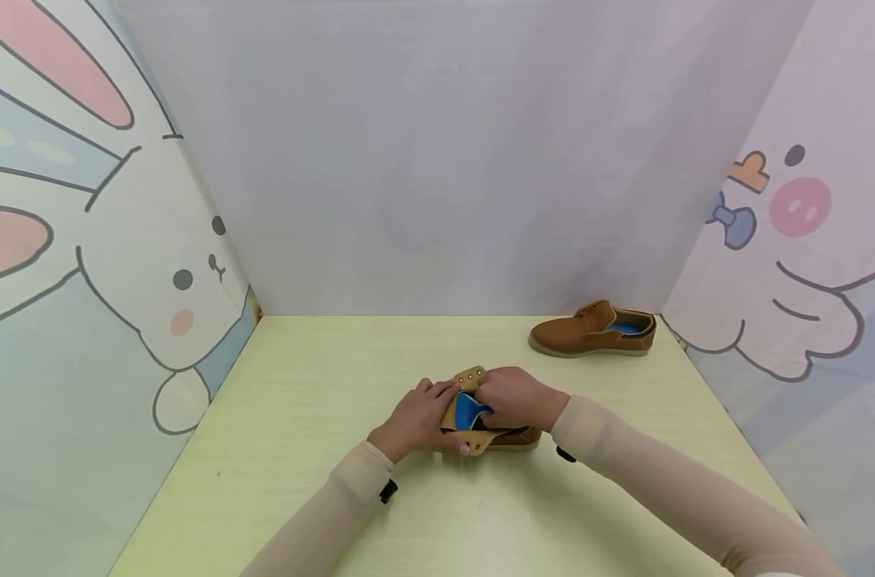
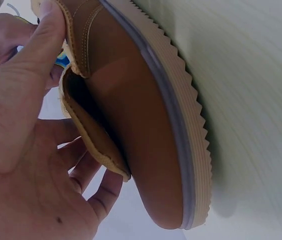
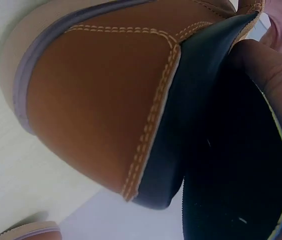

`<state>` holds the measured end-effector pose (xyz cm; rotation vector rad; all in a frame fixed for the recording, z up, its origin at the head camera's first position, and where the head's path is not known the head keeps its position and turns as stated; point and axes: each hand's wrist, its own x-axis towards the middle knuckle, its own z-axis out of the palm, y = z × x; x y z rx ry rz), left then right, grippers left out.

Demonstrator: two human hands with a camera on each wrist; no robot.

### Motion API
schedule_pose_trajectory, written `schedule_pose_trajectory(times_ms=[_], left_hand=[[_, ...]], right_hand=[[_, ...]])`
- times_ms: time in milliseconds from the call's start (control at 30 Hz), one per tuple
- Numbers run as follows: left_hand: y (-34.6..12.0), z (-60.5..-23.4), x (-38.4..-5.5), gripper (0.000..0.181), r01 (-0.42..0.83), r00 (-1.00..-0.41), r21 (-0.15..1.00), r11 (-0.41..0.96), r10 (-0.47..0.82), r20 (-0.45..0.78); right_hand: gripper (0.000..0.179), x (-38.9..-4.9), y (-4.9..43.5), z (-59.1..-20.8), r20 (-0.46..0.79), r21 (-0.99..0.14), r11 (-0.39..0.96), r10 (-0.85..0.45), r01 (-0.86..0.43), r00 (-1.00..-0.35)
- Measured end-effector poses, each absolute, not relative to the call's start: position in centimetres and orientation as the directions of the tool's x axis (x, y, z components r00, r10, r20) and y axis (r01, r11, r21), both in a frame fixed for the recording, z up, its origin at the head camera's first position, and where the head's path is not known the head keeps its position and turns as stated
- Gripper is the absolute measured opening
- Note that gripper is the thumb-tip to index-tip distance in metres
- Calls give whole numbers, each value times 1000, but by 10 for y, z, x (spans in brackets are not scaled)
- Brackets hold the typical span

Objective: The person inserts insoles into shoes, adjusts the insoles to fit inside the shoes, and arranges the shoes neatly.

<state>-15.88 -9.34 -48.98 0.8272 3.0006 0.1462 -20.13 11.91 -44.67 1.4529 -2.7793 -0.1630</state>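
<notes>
A brown leather shoe [image 1: 518,439] lies on the table, toe under the left hand, heel to the right. My left hand [image 1: 419,418] holds it by the opening; the thumb rests on the near eyelet flap [image 2: 78,40] and the fingers reach behind the tongue [image 2: 93,132]. My right hand [image 1: 518,398] grips a blue insole [image 1: 468,411] at the shoe's mouth. In the right wrist view the insole's dark underside [image 3: 231,165] shows beside the shoe's heel [image 3: 96,100], with the thumb along its edge. The insole's front end is hidden inside the shoe.
A second brown shoe [image 1: 570,332] with a blue lining stands at the back right of the pale yellow table [image 1: 322,361]. A grey-white cloth wall [image 1: 437,160] rises behind, with cartoon-printed side walls [image 1: 142,280] left and right.
</notes>
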Motion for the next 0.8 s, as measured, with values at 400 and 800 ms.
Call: schedule_pose_trajectory(times_ms=[400,800], left_hand=[[-93,-491,-160,109,504,-862,93,859,507,-8],[-93,-491,-159,112,500,-864,80,862,503,-15]], right_hand=[[20,-205,112,-455,-56,103,534,-839,-839,-541],[18,-205,110,-459,-60,105,529,-842,-842,-537]])
